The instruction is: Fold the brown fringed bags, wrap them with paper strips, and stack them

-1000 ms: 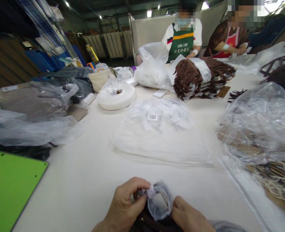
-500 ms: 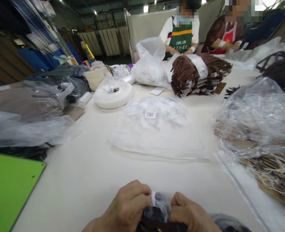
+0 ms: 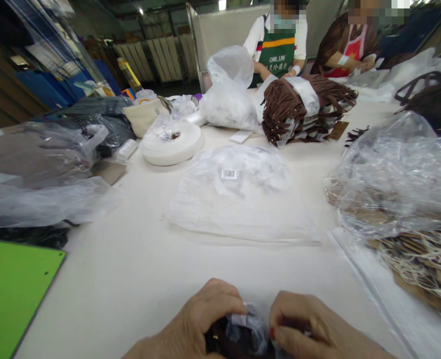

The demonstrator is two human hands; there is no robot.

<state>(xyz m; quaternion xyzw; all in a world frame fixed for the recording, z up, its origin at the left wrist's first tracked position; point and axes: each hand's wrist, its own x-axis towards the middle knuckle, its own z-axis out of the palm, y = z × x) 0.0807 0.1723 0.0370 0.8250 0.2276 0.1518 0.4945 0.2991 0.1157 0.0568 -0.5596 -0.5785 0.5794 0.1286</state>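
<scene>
At the bottom edge of the head view, my left hand [image 3: 201, 319] is closed around a dark brown strap-like piece [image 3: 220, 344]. Clear plastic wrap [image 3: 256, 321] covers part of that piece, and a small pale patch shows near my left fingertips. My right hand [image 3: 310, 324] is just to the right, its fingers curled and pinched together beside the wrap. What lies between those fingers is hidden. Most of the dark piece is cut off by the frame. Beyond both hands lies a flat white plastic bag [image 3: 239, 209] with a barcode label [image 3: 228, 173].
A tape roll [image 3: 171, 144], a stuffed clear bag [image 3: 230, 94] and a bundle of brown fringed straps [image 3: 306, 107] stand farther back. At right lie crumpled plastic [image 3: 392, 174] and corded tags [image 3: 426, 269]; at left, a green board [image 3: 14, 294]. Two people work across the table.
My right hand has shifted slightly right and opened a gap from my left. My left hand has turned over the dark piece, which now sits lower between the hands.
</scene>
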